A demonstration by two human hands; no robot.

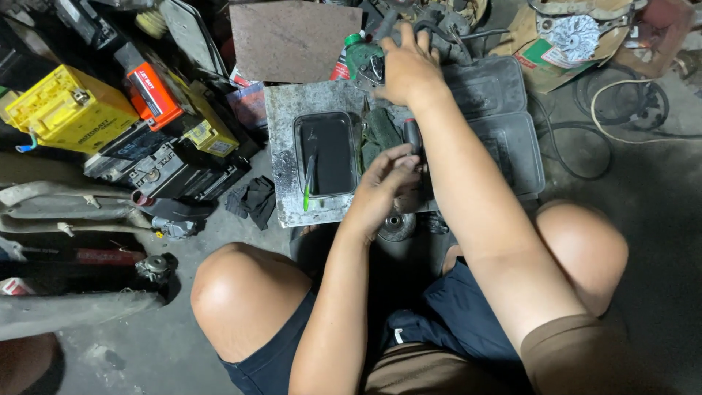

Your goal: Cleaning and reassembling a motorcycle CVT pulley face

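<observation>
1. Small rectangular tray (pixel 349 121) sits on a scuffed metal plate (pixel 285 117) at centre frame; tray is filled with dark, oily liquid; a green-handled brush (pixel 308 178) lies in it, handle pointing to the lower edge of the tray

2. Open grey tool case (pixel 512 139) lies right of the plate, both halves showing; contents too dark to make out

3. Green-capped bottle (pixel 352 57) stands at the upper edge of the plate, just beside the right hand

4. Right hand (pixel 406 69) reaches to upper centre, fingers spread and curled over a small metal part (pixel 373 71); it rests on the part, but whether it grips cannot be told

5. Left hand (pixel 384 186) is at centre, just right of the tray, fingers closed round a dark-handled tool (pixel 412 135) whose handle sticks up toward the right forearm; what the tool's tip meets is hidden by the hand

6. Dark green rag (pixel 380 132) lies between tray and tool, just above the left hand

7. Round metal part (pixel 398 227) lies below the plate, near the left wrist

8. Upper left of frame: yellow battery (pixel 69 106), an orange-topped battery (pixel 150 91) and more dark batteries crowded together; black cloth (pixel 256 201) on the floor left of the plate; coiled cable (pixel 621 102) at upper right
</observation>
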